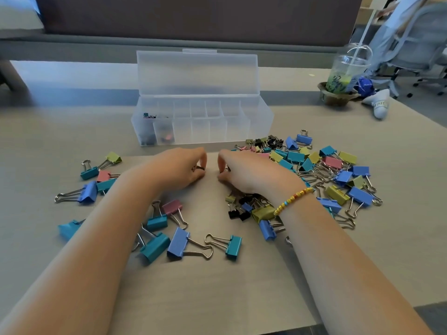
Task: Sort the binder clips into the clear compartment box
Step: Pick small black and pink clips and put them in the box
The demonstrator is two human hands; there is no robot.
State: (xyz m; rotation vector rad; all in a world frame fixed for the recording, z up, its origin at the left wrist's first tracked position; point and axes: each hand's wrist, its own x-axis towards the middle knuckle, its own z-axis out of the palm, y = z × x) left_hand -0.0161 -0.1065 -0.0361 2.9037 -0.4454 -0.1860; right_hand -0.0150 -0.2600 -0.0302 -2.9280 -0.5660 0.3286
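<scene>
Both forearms extended forward; left hand (pixel 183 169) and right hand (pixel 251 174) palms down, fingers curled, pinching

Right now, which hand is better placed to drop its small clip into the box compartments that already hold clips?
Probably the left hand: it is nearer the filled left-end compartments of the clear box. The right hand is farther right.

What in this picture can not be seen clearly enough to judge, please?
- Head view: what the left hand and right hand pinch; curled fingers hide all but small dark bits.
- Clips inside the clear compartment box: too small and blurred behind the cloudy walls to count.
- Clips under the right wrist: partly covered by the arm.
- Drink cup label: blurred.
</scene>
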